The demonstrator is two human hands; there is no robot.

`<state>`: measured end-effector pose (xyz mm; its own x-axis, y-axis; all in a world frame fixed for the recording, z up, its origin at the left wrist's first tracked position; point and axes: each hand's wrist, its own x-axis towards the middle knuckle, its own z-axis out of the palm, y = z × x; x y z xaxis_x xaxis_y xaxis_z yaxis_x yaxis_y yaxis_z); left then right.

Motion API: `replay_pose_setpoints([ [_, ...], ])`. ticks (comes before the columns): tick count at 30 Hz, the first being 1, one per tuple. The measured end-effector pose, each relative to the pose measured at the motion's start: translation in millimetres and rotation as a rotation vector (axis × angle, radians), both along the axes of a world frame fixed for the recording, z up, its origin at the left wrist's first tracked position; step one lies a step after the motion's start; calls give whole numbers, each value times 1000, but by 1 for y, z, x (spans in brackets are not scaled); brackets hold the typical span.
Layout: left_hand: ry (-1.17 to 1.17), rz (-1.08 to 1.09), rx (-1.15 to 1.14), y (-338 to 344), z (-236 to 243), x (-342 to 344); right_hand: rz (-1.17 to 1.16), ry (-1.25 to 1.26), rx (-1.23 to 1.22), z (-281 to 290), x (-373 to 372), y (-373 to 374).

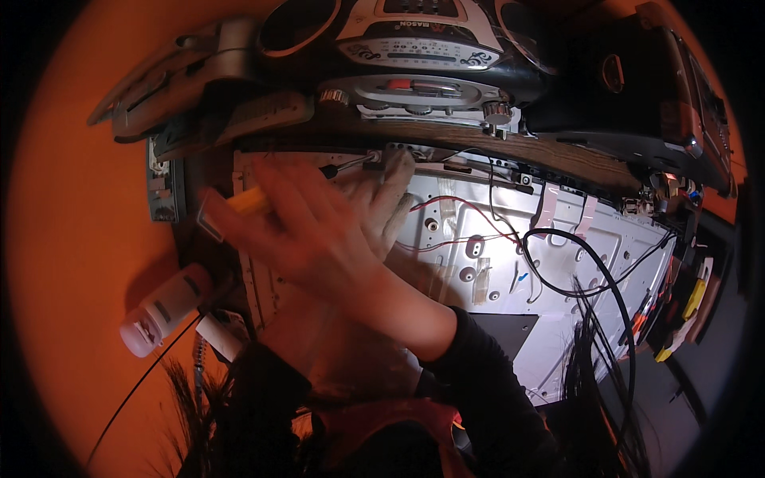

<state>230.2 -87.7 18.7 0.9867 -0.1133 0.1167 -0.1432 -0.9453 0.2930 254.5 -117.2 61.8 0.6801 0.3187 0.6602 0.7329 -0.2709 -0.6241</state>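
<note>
My right hand (pixel 299 215) reaches across to the left and is closed around a screwdriver (pixel 249 201) with a yellow handle. The screwdriver's thin metal shaft points right, its end at a small fitting on the far edge of a large silver metal panel (pixel 550 342). Beneath the right wrist my left hand (pixel 382 203) comes through, in a pale cloth glove, with the forearms crossed. Its visible fingers are stretched out beside the screwdriver's end, at the panel's far edge. Part of the left hand is hidden behind the right one. Motion blurs the right hand.
Beyond the panel stand a black and silver radio (pixel 422 56) and a large black box (pixel 606 88). A black cable (pixel 594 251) loops over the panel's right part, near thin red wires (pixel 470 203). On the left lies a pale bottle (pixel 167 307). Yellow-handled tools (pixel 693 303) lie at the right.
</note>
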Motion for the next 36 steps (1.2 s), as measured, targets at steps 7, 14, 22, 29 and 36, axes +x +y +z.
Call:
replay_pose_setpoints([
  [7,-179,-49,-49,-6,-3,5,54,-68,-12,-6,0,-9],
  [14,208,11,107,-7,-5,-4,169,41,26,6,46,-47],
  [22,42,60,67,-6,-21,-8,295,316,36,18,98,-80],
  [29,51,69,12,-6,-17,-7,247,250,-43,20,81,-79],
  [36,122,-6,79,-8,-46,-19,3,-73,-1,2,68,-60],
])
